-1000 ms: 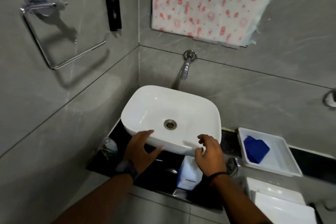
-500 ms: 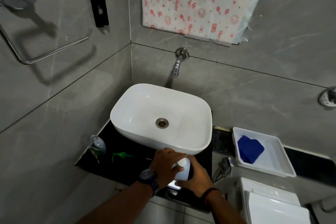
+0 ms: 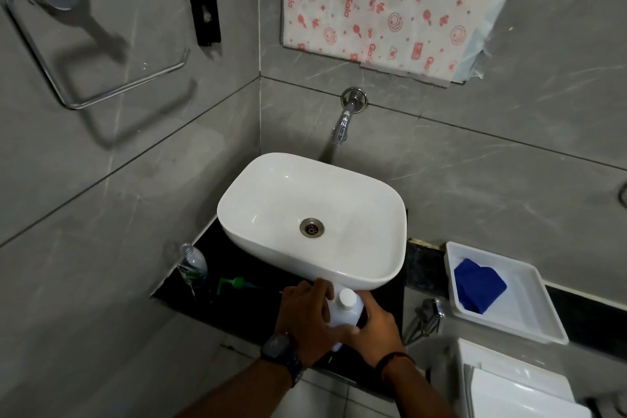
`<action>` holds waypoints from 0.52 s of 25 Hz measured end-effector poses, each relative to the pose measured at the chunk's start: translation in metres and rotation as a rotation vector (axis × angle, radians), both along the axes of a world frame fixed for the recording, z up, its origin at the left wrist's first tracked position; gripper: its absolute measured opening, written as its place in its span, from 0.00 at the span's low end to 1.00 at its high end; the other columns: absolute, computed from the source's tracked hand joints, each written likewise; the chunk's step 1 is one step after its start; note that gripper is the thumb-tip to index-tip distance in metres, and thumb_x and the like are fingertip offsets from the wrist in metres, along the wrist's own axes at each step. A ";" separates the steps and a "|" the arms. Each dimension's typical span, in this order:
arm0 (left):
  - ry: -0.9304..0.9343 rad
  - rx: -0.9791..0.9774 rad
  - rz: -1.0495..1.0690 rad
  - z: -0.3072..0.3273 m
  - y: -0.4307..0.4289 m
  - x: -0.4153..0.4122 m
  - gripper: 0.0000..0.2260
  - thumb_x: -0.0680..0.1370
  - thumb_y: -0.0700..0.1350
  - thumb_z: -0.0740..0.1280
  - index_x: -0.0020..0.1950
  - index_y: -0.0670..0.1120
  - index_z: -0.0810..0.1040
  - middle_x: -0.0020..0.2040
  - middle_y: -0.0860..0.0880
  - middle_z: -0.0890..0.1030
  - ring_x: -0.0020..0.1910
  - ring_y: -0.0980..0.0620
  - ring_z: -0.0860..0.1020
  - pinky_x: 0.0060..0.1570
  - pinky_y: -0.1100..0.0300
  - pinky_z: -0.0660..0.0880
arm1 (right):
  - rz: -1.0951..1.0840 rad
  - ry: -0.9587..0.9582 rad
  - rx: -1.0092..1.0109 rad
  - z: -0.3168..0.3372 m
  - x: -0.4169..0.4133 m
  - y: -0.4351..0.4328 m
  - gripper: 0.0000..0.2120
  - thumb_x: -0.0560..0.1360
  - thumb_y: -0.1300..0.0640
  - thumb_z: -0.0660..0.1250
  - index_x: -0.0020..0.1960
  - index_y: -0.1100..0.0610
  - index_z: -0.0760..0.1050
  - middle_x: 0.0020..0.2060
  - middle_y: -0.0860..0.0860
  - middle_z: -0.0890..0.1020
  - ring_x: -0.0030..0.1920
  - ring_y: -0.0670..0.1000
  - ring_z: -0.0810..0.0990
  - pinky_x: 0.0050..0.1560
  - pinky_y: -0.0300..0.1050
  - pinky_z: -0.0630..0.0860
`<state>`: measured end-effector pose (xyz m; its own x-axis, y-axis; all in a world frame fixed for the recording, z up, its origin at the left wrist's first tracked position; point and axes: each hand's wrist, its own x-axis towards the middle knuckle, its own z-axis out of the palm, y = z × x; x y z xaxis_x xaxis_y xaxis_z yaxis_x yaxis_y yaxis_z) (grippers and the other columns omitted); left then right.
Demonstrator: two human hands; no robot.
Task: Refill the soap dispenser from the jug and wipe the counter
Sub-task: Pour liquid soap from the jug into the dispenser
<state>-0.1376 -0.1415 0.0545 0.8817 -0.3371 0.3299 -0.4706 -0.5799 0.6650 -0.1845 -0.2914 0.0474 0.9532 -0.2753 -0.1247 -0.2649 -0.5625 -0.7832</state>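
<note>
Both my left hand (image 3: 307, 319) and right hand (image 3: 375, 327) are wrapped around the white jug (image 3: 344, 310), upright on the black counter (image 3: 237, 305) below the basin (image 3: 315, 214).

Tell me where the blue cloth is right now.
The blue cloth lies inside the white tray on the counter, right of the white basin, against the back wall in the head view.
</note>
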 end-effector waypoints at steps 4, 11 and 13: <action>-0.087 -0.051 -0.033 -0.001 0.000 0.002 0.27 0.59 0.61 0.73 0.56 0.56 0.72 0.48 0.59 0.78 0.50 0.57 0.75 0.52 0.59 0.68 | -0.013 -0.013 -0.024 -0.001 0.002 -0.002 0.25 0.59 0.50 0.74 0.54 0.41 0.72 0.46 0.41 0.80 0.47 0.43 0.79 0.37 0.24 0.69; -0.038 0.139 -0.204 0.009 -0.015 0.022 0.18 0.67 0.57 0.66 0.55 0.54 0.79 0.49 0.55 0.82 0.52 0.51 0.76 0.54 0.49 0.70 | 0.037 0.036 -0.012 0.000 0.003 -0.005 0.30 0.59 0.52 0.78 0.57 0.39 0.69 0.45 0.40 0.78 0.45 0.40 0.77 0.37 0.24 0.70; -0.110 0.066 -0.155 0.013 -0.017 0.026 0.15 0.66 0.58 0.68 0.49 0.54 0.80 0.44 0.55 0.83 0.47 0.51 0.77 0.49 0.50 0.74 | 0.031 0.043 -0.026 -0.001 0.004 -0.005 0.31 0.57 0.49 0.78 0.56 0.39 0.69 0.45 0.41 0.78 0.47 0.43 0.78 0.42 0.28 0.71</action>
